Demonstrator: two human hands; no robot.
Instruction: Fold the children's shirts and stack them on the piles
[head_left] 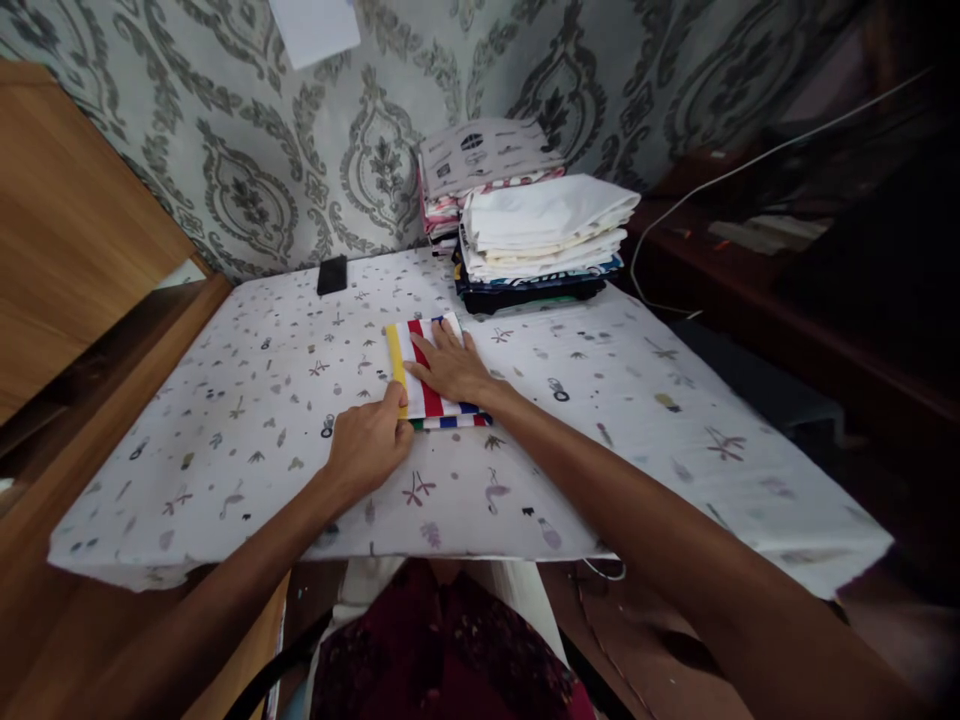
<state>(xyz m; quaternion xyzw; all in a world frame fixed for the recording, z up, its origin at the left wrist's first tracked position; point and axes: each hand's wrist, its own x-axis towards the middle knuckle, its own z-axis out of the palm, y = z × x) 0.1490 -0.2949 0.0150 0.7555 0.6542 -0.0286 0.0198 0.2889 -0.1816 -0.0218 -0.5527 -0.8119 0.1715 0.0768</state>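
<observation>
A folded striped cloth (415, 391) in white, red, yellow and blue lies in the middle of the table. My left hand (370, 436) pinches its near left corner, with the thumb on top at the yellow stripe and the fingers curled beneath. Flat on the cloth's upper face rests my right hand (452, 366), its fingers spread and pointing away from me. Part of the cloth's right side is hidden under that hand and wrist.
Behind the cloth stand a stack of folded white and dark cloths (547, 225) and a second stack of printed cloths (487, 158). A black phone (332, 275) lies at the table's back left. The table (262, 420) has a printed white cover. A white cable (750, 160) hangs at right.
</observation>
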